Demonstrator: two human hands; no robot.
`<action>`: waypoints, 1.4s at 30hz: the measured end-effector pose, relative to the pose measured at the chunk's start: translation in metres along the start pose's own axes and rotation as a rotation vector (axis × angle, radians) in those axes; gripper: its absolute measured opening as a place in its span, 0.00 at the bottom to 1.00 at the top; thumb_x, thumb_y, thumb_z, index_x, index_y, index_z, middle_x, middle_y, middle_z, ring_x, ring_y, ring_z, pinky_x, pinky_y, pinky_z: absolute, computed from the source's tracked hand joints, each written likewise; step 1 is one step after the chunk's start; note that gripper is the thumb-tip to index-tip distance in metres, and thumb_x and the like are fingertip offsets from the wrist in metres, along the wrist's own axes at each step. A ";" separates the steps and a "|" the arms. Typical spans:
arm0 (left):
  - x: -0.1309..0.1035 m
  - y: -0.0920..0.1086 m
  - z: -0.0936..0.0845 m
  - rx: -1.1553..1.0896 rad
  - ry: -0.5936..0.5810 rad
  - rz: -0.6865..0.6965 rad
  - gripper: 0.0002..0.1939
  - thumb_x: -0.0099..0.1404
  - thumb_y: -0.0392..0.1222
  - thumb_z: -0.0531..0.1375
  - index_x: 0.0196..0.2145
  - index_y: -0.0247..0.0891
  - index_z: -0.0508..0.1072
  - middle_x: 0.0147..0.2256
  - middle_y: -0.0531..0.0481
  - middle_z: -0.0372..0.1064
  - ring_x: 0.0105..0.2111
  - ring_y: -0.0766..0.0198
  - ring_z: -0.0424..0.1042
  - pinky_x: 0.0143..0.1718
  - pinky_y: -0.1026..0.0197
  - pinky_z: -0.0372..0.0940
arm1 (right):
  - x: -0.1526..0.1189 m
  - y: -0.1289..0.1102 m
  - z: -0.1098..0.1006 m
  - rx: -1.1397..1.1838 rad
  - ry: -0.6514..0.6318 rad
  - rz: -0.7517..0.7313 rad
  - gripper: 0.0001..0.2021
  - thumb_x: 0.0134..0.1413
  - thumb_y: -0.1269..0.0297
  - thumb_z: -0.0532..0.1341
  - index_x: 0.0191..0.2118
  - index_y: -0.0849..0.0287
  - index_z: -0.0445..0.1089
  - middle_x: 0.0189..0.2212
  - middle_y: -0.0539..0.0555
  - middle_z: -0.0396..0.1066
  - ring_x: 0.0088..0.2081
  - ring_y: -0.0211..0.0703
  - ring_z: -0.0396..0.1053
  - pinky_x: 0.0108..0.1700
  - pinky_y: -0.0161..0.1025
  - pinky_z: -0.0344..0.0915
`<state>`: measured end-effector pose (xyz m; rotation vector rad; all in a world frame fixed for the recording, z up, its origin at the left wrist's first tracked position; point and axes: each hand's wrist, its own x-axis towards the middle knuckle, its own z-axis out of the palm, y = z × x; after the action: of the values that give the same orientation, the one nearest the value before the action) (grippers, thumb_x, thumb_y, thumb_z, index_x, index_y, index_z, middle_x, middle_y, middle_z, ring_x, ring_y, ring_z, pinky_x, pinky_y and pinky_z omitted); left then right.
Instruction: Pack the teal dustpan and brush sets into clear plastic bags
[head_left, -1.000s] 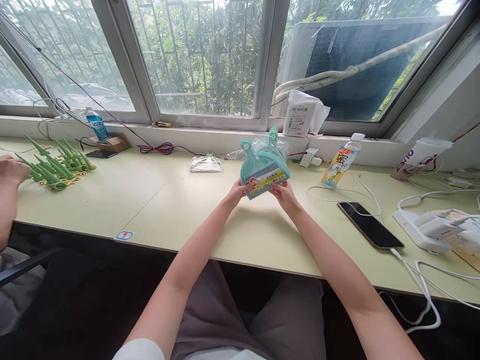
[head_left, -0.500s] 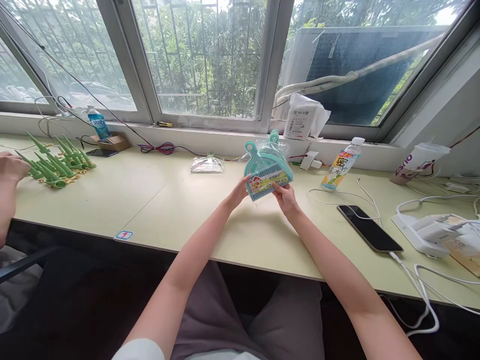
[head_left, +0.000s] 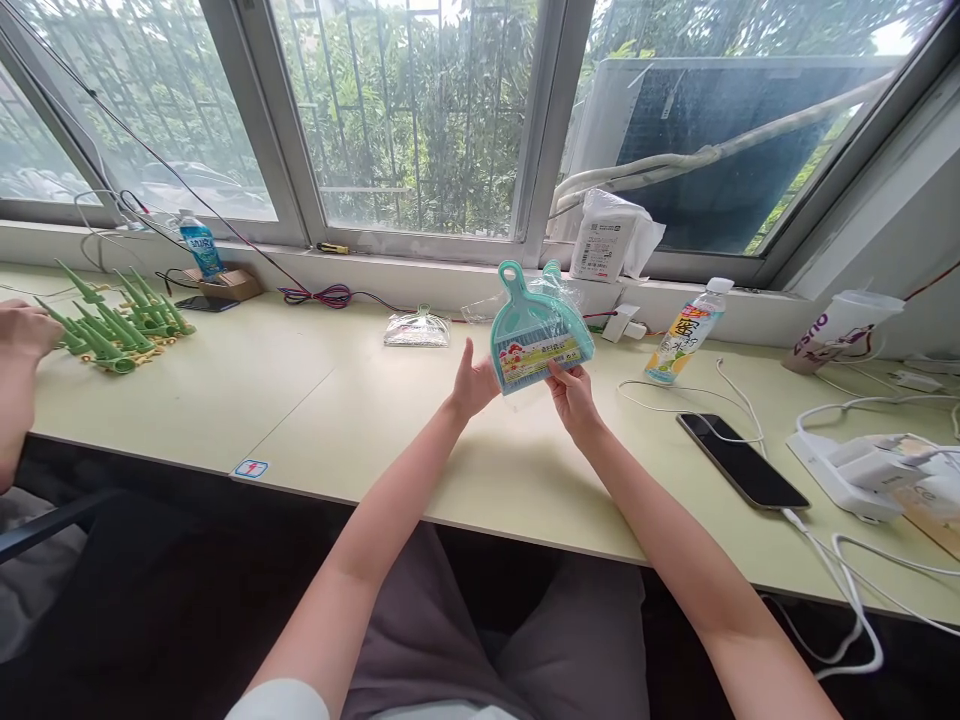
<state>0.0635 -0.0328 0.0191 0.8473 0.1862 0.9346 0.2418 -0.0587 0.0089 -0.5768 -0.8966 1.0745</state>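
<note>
A mint-green dustpan and brush set (head_left: 536,330) in clear plastic wrap is held up above the desk. A yellow printed label crosses its blue-grey bristles. My right hand (head_left: 574,397) grips its lower right edge, thumb on the front. My left hand (head_left: 474,385) is at the lower left edge, its thumb raised away from the package. Its fingers reach against or behind that edge, partly hidden, so I cannot tell how firmly they touch. Behind, on the desk, lies another clear-wrapped flat package (head_left: 417,328) with a green handle.
A phone (head_left: 742,460) on a cable, a drink bottle (head_left: 688,332), a plastic cup (head_left: 841,330) and a power strip (head_left: 847,475) occupy the right. At the left, another person's hand (head_left: 28,330) is beside green spiked parts (head_left: 116,325). Tissues (head_left: 604,237) stand by the window.
The dustpan and brush set has turned more upright and shifted slightly right. My left thumb has come off its front and now points up. My right hand keeps its grip.
</note>
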 end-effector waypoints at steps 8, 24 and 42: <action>-0.002 -0.005 -0.002 -0.123 0.117 0.043 0.32 0.66 0.61 0.44 0.51 0.32 0.70 0.49 0.37 0.71 0.54 0.46 0.66 0.57 0.42 0.56 | -0.016 0.007 0.014 -0.047 -0.118 0.227 0.19 0.36 0.63 0.73 0.39 0.57 0.72 0.42 0.54 0.76 0.53 0.54 0.69 0.56 0.49 0.68; 0.002 -0.012 0.013 -0.018 0.163 0.092 0.43 0.61 0.72 0.41 0.54 0.35 0.68 0.50 0.37 0.70 0.56 0.44 0.64 0.57 0.43 0.57 | -0.006 0.012 0.001 -0.032 0.084 0.099 0.20 0.36 0.64 0.72 0.39 0.55 0.71 0.43 0.52 0.75 0.54 0.51 0.68 0.57 0.48 0.69; 0.003 -0.014 0.001 0.525 0.177 0.024 0.24 0.58 0.49 0.63 0.51 0.41 0.66 0.51 0.42 0.69 0.46 0.52 0.72 0.42 0.48 0.71 | 0.005 0.011 -0.014 -0.051 0.110 0.101 0.18 0.36 0.65 0.71 0.38 0.56 0.71 0.43 0.52 0.76 0.54 0.51 0.69 0.59 0.48 0.66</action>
<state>0.0751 -0.0351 0.0108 1.2490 0.5936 0.9993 0.2498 -0.0494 -0.0054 -0.7230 -0.8072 1.1028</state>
